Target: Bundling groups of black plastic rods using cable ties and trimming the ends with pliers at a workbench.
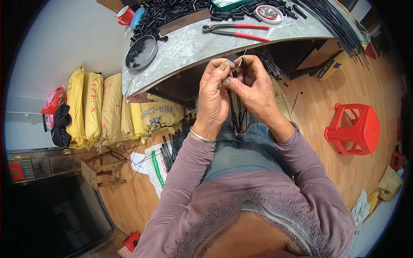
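1. The head view shows a room with a light wood-patterned floor [316,161], a grey marbled tabletop [185,49] with a curved near edge, and, along the left wall, a row of full yellow sacks [93,105].
2. On the tabletop's far side lies a wide heap of small black tubular parts [176,15], with a long brownish strip [185,22] along its near border.
3. Near the left edge stands a round, grey-rimmed dish [149,53] with tiny black pieces [137,50] inside.
4. Pliers with red handles [251,26] lie in front of the heap, handles toward the right; beyond them is a round white-rimmed dish [280,19] of small silvery bits.
5. A bundle of long, thin black rods [337,30] hangs over the right edge.
6. The left hand [215,81], a pale bangle [202,136] at its wrist, is closed in a pinch on a thin, pale, curved piece [240,63].
7. The right hand [257,88] is curled and closed on the same piece, which sits between both hands, just before the tabletop's near edge; their exact fingertip contact is partly hidden.
8. A red plastic stool [363,129] stands on the floor, well apart to the right.
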{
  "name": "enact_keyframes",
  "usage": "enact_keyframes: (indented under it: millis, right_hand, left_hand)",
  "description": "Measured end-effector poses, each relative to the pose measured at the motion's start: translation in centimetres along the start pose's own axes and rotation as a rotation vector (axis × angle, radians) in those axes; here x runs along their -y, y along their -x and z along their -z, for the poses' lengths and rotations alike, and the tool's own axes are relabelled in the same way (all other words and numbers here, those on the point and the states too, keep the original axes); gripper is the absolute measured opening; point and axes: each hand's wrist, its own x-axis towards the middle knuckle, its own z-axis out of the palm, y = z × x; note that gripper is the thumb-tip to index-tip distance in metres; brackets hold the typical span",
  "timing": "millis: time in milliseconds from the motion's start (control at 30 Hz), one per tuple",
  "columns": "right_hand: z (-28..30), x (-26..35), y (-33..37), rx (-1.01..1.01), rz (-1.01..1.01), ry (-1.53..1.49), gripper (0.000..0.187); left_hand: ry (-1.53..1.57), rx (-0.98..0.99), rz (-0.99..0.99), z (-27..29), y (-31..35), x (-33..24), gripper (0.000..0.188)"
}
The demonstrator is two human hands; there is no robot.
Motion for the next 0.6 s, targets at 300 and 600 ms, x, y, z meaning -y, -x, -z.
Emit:
enact_keyframes:
  millis: [300, 600]
  right_hand:
    - [0.0, 0.3, 0.1, -0.014, 0.045, 0.142, 0.030]
    - [1.1, 1.0, -0.6, 0.157, -0.141, -0.262, 0.017]
  left_hand:
    - [0.055, 0.093, 0.036, 0.9, 0.0, 0.1, 0.015]
    - [0.016, -0.005, 0.046, 0.5, 0.1, -0.4, 0.010]
